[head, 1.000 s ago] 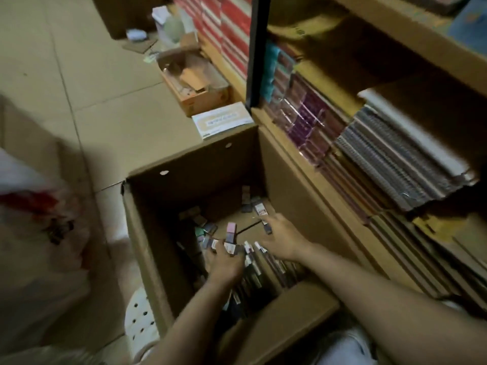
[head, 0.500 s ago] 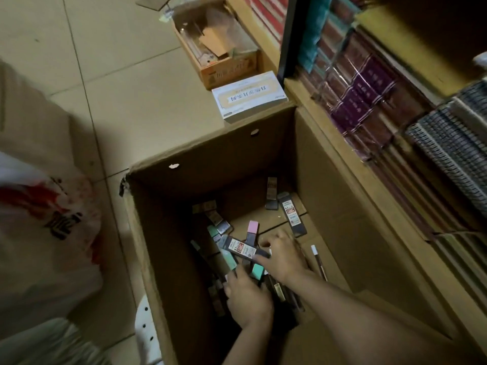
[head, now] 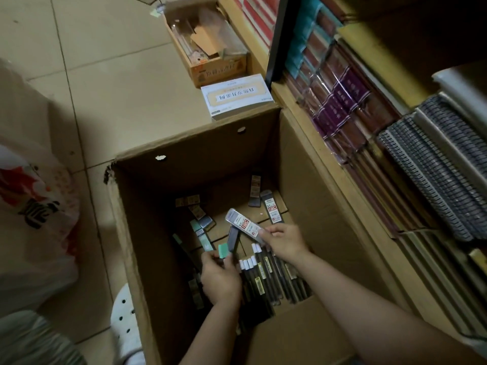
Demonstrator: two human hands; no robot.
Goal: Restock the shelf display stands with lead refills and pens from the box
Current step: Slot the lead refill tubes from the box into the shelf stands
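Two hands work inside a cardboard box (head: 147, 233) on the tiled floor (head: 105, 75). Far left, a white plastic bag (head: 34, 206) with red print slumps on the floor; below it, a white perforated shoe (head: 126, 327) sits just beside the box's left wall.

Left hand (head: 221, 280): fingers curled round a small bundle, a green-capped refill (head: 223, 251) and a dark case (head: 233, 238) sticking up from the grip. More refill cases (head: 201, 227), green and grey, lie loose on the box bottom beyond it.

Between the hands, a row of pens (head: 263, 275) with white caps lies side by side on the box bottom.

Right hand (head: 286, 243): fingertips pinch one end of a grey lead refill case (head: 243, 225) with a red label, held tilted above the box bottom, apart from the left hand's bundle. Two more labelled cases (head: 274, 210) lie near the far right corner of the box.

Beyond the box's far wall, a white carton (head: 235, 97) with printed characters lies on the floor, touching or just beside the box rim; farther on, an open orange box (head: 210, 46) holds clear packaging.

Right: a wooden shelf (head: 350, 185) stands against the box, packed with purple-spined books (head: 345, 101) and spiral notebooks (head: 442, 175).
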